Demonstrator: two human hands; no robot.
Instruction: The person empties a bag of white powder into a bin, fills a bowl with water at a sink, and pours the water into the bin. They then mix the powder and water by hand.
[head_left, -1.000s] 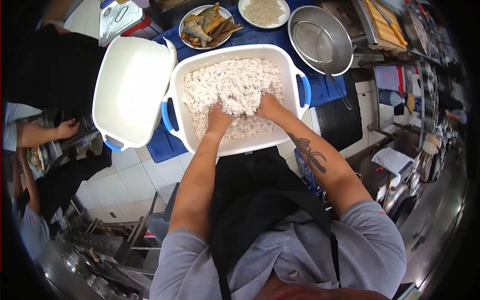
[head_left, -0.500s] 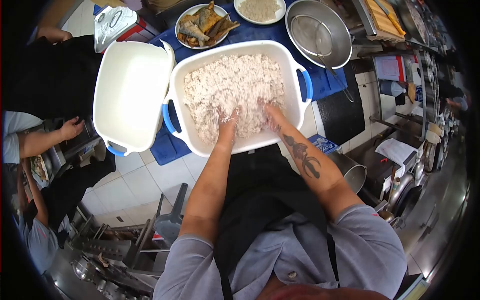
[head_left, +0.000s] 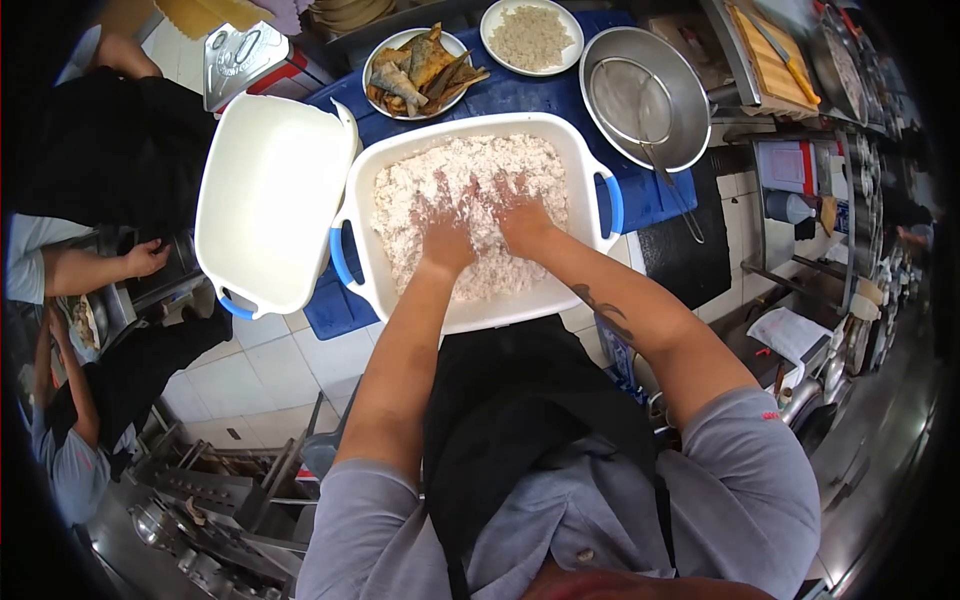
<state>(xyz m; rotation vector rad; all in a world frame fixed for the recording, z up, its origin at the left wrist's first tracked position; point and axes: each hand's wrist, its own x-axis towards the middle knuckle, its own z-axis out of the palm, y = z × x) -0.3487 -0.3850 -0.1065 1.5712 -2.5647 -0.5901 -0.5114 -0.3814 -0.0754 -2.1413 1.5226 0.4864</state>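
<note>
My left hand (head_left: 445,228) and my right hand (head_left: 520,215) are pressed side by side into a pale, crumbly mixture (head_left: 480,280), near its middle. White bits coat both hands. Their fingers look stretched forward and apart, with the tips partly buried. The mixture lies in a white plastic tub (head_left: 455,325) with blue handles. Touching this tub on its left is a second white tub (head_left: 270,200), with nothing visible inside.
Behind the tubs stand a plate of fried fish pieces (head_left: 420,70), a plate of pale grains (head_left: 530,38) and a metal bowl (head_left: 690,135) holding a strainer (head_left: 632,100). A square tin (head_left: 245,55) is at back left. Other people (head_left: 145,260) work at left.
Both hands have moved from the near side of the mixture forward toward its middle, and the fingers show more. The whole view has shifted slightly.
</note>
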